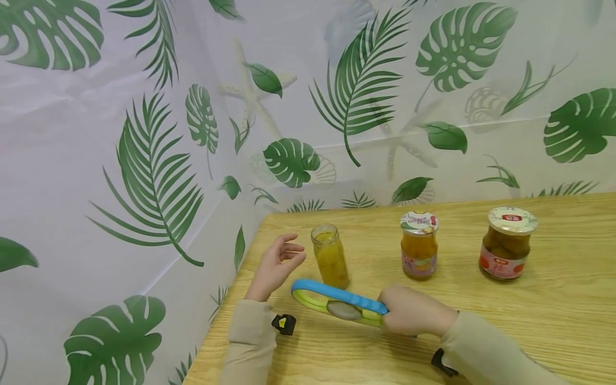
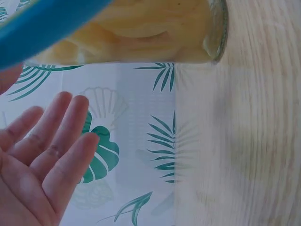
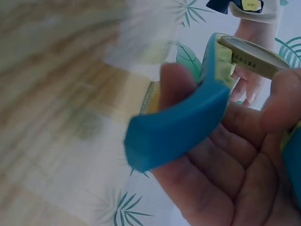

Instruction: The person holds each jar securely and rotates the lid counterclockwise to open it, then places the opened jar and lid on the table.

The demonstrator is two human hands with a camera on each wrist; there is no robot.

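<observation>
My right hand [image 1: 416, 311] grips the handle end of a blue and green jar opener [image 1: 332, 291], its loop pointing left. A round metal lid with a gold-coloured rim [image 3: 254, 59] sits at the green inner side of the opener, appearing as a greyish disc in the head view. Just behind the loop stands a lidless glass jar [image 1: 332, 262] of yellow fruit in liquid, upright on the table. To the left of that jar, my left hand [image 1: 280, 262] is raised with fingers relaxed and apart, holding nothing; the left wrist view shows its palm.
Farther right stand two lidded jars, a smaller one of orange fruit [image 1: 420, 246] and a wider one with a red label [image 1: 503, 246]. The wooden table [image 1: 572, 299] meets a leaf-patterned sheet [image 1: 298, 96] at its back and left edges.
</observation>
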